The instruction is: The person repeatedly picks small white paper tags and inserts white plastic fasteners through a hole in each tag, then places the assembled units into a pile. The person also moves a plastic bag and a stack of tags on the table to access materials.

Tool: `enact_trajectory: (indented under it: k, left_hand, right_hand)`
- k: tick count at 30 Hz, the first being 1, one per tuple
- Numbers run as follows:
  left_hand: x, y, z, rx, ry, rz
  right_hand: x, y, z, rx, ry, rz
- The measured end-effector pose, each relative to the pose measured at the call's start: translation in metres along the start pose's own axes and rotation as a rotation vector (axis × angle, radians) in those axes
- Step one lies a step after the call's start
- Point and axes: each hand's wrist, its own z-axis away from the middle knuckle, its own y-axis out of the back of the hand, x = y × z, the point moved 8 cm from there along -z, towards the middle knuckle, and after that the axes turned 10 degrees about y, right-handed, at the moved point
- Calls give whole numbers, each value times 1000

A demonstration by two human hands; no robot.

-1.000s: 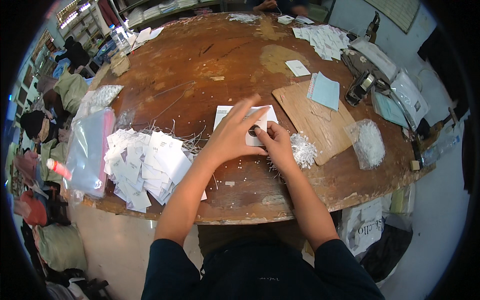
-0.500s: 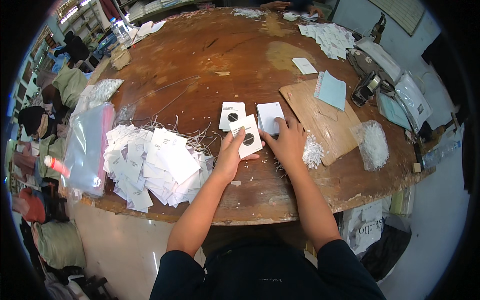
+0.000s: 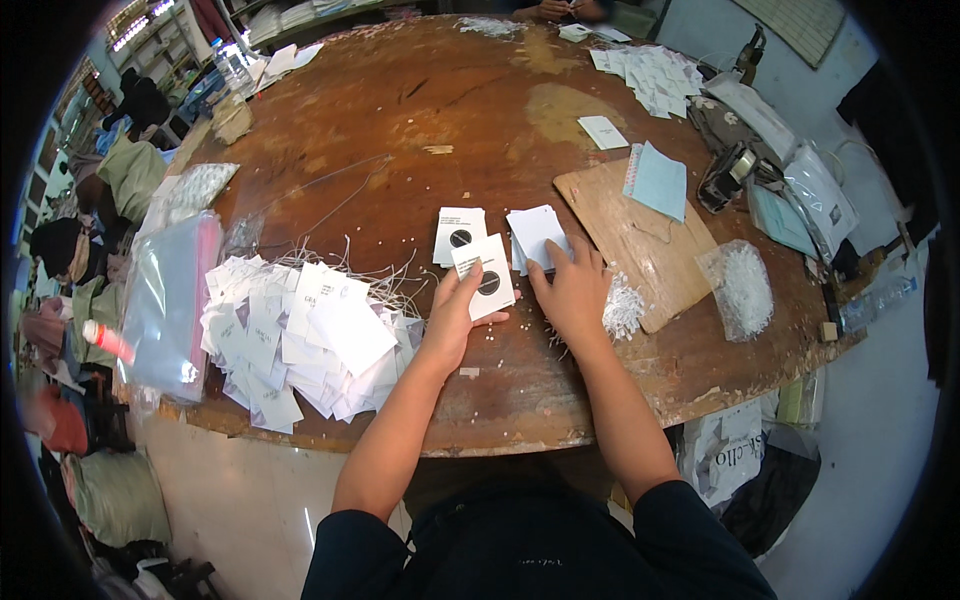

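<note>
Left hand (image 3: 452, 318) grasps a white tag (image 3: 484, 277) with a black dot, lifted just over the bench (image 3: 420, 130). A second dotted tag (image 3: 459, 234) lies flat just beyond it. Right hand (image 3: 574, 290) rests fingers down on a small stack of blank cards (image 3: 535, 234), pressing rather than gripping. A tag heap (image 3: 300, 335) lies to the left, a board (image 3: 630, 235) to the right.

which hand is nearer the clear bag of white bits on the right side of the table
Right. The right hand rests on the small white card stack, with the wooden board between it and the clear bag. The left hand, holding a tag, is farther away.
</note>
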Motion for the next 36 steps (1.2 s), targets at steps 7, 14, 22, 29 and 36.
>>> enact_trajectory:
  k: [7,14,22,29,36]
  left_hand:
    - [-6,0,-3,-2,13,6]
    - [-7,5,-2,49,46,21]
    - [1,8,-1,-8,-100,215]
    - [19,1,7,174,-299,-317]
    - [101,62,131,1191,-561,-1390]
  right_hand:
    - [-1,8,-2,18,31,57]
    - [-6,41,-1,280,94,-379]
    - [-76,40,17,96,521,-465]
    - [-41,-12,13,-79,-132,-1318]
    - [-42,-10,16,-78,-138,-1336]
